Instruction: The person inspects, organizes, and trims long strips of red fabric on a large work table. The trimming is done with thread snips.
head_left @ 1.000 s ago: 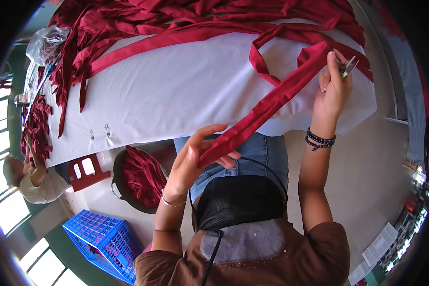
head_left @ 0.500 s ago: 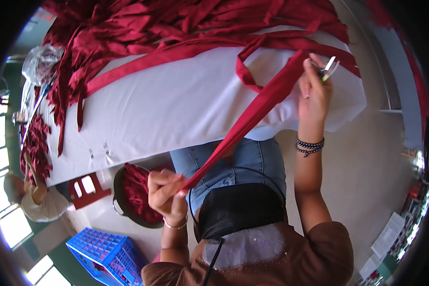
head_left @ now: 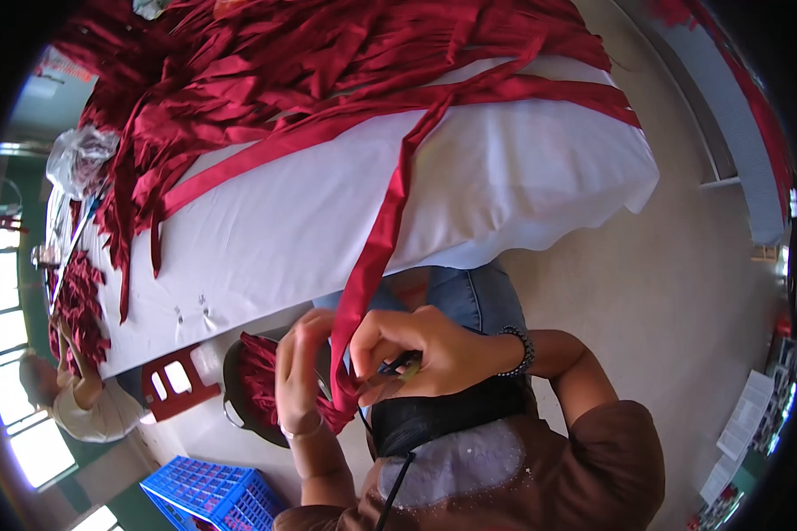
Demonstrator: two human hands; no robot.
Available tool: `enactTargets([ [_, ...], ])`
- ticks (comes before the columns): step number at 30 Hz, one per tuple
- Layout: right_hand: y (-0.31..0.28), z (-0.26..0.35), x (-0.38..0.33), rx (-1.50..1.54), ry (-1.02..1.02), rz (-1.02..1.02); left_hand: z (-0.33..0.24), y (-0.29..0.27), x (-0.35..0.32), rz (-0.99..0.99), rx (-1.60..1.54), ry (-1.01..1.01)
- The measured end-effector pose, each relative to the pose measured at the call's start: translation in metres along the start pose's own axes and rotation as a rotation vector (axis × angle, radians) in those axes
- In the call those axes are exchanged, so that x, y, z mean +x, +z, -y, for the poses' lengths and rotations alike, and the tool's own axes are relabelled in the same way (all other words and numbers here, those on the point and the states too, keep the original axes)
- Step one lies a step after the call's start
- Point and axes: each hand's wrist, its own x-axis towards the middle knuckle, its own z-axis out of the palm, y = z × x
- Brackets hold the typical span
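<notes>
A long red fabric strip [head_left: 383, 234] comes down off the white-covered table [head_left: 310, 212] to my two hands, close together in front of my waist. My left hand [head_left: 299, 376] is bent around the strip's lower part, its thumb side partly hidden. My right hand [head_left: 438, 354] is closed on a small pair of thread snips [head_left: 406, 361], dark with a yellowish-green part, mostly covered by the fingers. Its fingertips are right beside the strip, where the lower end curls. Whether the blades touch the cloth cannot be made out.
A heap of red strips [head_left: 328, 62] covers the table's far side. Below its near edge stand a dark tub [head_left: 233, 380] of red cloth, a dark red stool [head_left: 186, 382] and a blue crate [head_left: 208, 491]. A person [head_left: 93, 407] works at the far left.
My right hand has come down from the table's far right to beside my left hand, bringing the snips. The strip, stretched between both hands before, now hangs from the table to them.
</notes>
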Motion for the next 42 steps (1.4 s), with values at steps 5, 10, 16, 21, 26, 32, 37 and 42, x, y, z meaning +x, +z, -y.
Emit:
enactTargets([
  [5, 0.014, -0.014, -0.010, -0.245, -0.203, 0.049, -0.006, 0.033, 0.030, 0.443, -0.698, -0.215],
  [10, 0.006, -0.013, -0.029, -0.182, 0.010, 0.165, 0.005, 0.036, 0.042, 0.319, -0.659, -0.272],
  [16, -0.025, -0.017, -0.038, -0.124, 0.117, -0.389, 0.013, 0.035, 0.030, 0.224, -0.634, -0.196],
  [21, -0.052, -0.020, -0.016, 0.020, 0.097, -0.762, 0.001, 0.038, 0.016, 0.277, -0.376, -0.155],
  [26, -0.060, -0.014, -0.011, 0.195, -0.002, -0.925, 0.003, 0.036, 0.008, 0.424, -0.274, -0.186],
  [32, -0.102, 0.001, -0.023, 0.248, -0.233, -1.062, 0.027, 0.014, 0.010, 0.622, -0.400, -0.125],
  [37, -0.125, 0.004, -0.025, 0.177, -0.272, -1.053, 0.024, 0.017, 0.015, 0.774, -0.374, -0.162],
  [42, -0.110, 0.005, -0.019, 0.012, -0.197, -1.215, 0.031, 0.007, 0.032, 0.853, 0.194, 0.101],
])
